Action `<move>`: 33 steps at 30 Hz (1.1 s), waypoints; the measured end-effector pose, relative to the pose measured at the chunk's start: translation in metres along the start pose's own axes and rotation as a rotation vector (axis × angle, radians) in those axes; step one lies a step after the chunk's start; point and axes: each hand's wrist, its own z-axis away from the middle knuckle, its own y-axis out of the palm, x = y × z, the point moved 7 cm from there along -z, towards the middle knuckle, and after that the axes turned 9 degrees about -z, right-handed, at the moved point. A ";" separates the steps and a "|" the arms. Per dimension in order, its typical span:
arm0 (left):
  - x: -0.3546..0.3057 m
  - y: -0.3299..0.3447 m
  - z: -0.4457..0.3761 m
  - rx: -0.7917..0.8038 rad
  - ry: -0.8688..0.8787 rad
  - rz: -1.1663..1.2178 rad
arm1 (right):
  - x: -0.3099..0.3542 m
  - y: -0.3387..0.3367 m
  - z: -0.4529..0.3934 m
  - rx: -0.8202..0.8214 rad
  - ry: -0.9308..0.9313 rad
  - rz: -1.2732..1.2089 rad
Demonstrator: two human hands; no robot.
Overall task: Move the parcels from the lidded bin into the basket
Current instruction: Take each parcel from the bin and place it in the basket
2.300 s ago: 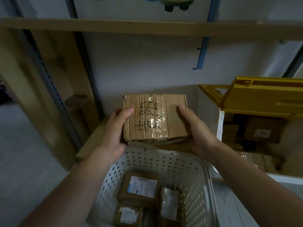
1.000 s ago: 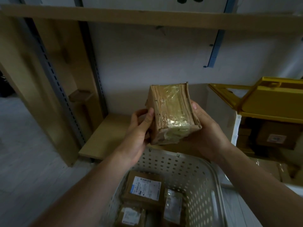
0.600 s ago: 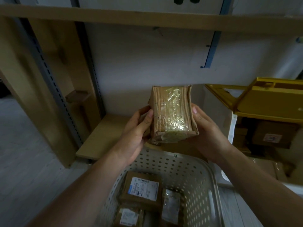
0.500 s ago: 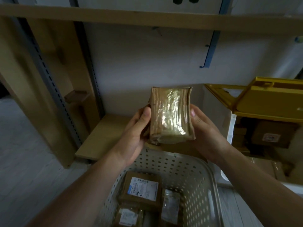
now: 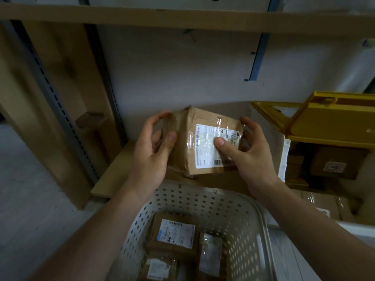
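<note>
Below the wooden shelf [image 5: 182, 16], the white basket [image 5: 261, 220] holds what seem three parcels [image 5: 174, 232]. Above its far rim, left hand [image 5: 151, 153] and right hand [image 5: 249, 155] grip a labelled cardboard parcel [image 5: 203, 142], fingers curled round its ends.

Dim light; a pale wall [image 5: 182, 74] fills the centre, a wooden shelf [image 5: 182, 18] crosses the top, grey floor [image 5: 26, 195] lower left.

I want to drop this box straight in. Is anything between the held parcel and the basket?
Nothing visible blocks it. The parcel, gripped by the left hand and right hand, hangs above the white basket's far rim. Three parcels already lie on its floor.
</note>
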 end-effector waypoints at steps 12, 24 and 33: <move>0.018 -0.005 -0.001 -0.022 -0.181 0.267 | 0.021 -0.002 0.009 -0.088 -0.164 0.070; 0.021 -0.004 -0.004 0.008 -0.152 0.260 | -0.003 0.012 0.011 0.064 0.180 -0.302; 0.025 -0.007 -0.006 0.047 -0.171 0.134 | 0.002 0.006 0.009 -0.060 0.218 -0.676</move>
